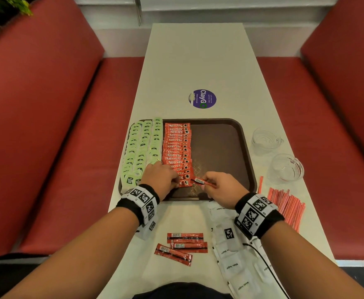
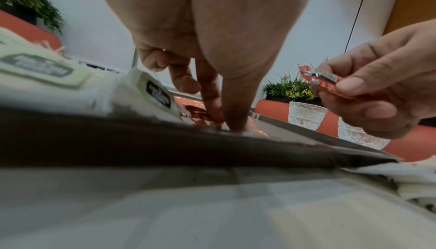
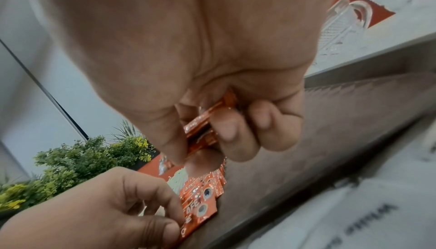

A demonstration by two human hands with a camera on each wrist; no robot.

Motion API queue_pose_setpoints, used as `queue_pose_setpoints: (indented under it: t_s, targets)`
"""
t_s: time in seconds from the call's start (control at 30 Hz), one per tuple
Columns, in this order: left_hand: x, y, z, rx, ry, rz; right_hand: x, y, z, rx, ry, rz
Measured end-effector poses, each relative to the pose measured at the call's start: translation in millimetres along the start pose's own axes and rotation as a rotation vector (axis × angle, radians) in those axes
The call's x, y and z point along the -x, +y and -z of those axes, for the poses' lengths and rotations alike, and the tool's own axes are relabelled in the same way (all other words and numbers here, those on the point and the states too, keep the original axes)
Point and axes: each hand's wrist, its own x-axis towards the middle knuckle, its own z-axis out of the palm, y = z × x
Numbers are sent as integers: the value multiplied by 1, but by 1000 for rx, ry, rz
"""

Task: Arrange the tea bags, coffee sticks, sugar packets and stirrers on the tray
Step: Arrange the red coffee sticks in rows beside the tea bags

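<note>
A brown tray carries green tea bags in rows on its left part and a column of red coffee sticks beside them. My left hand pinches the left end of the nearest coffee stick in that column, thumb and index on it. Just right of it, over the tray, my right hand pinches another coffee stick between thumb and fingers. Three more coffee sticks lie on the table near me. White sugar packets and red stirrers lie on the table at my right.
Two clear glass cups stand on the table right of the tray. A purple round sticker is on the table beyond the tray. Red bench seats flank the narrow table. The tray's right half is bare.
</note>
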Motion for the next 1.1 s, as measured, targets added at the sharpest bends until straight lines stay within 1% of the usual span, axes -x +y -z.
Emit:
queue_pose_setpoints:
  t_s: [0.13, 0.2, 0.27, 0.3, 0.37, 0.43, 0.47, 0.5, 0.6, 0.67, 0.77, 0.87, 1.0, 1.1]
  targets:
    - [-1, -2, 1, 70, 39, -17, -3, 2, -1, 23, 2, -2]
    - [2, -2, 3, 180, 113, -30, -4, 1, -2, 35, -6, 2]
    - [6, 1, 7, 335, 205, -80, -5, -1, -3, 44, -24, 16]
    - [8, 3, 9, 404, 225, -116, -5, -3, -4, 50, -26, 29]
    - [12, 6, 13, 455, 212, -212, -7, -6, -4, 71, -18, 60]
    - [13, 7, 14, 405, 184, -296, -7, -10, -4, 77, -22, 86]
    - [14, 7, 15, 396, 184, -310, -7, -12, -4, 72, -29, 95]
    - [16, 6, 16, 423, 190, -299, -7, -14, -4, 62, -35, 102]
    - [25, 6, 20, 598, 185, -192, -4, -19, -4, 50, -39, 134]
    - [29, 6, 21, 654, 162, -152, -1, -23, -4, 43, -50, 144]
    - [31, 0, 22, 587, 88, -144, 0, -27, -4, 0, -49, 158]
    - [32, -7, 19, 441, 95, -73, 1, -24, -5, 14, -22, 123]
    - [35, -11, 10, 279, 59, 55, 6, -16, -8, 167, 51, 101]
    - [33, -9, 1, 137, 14, 29, 12, -13, -13, 284, -11, 133]
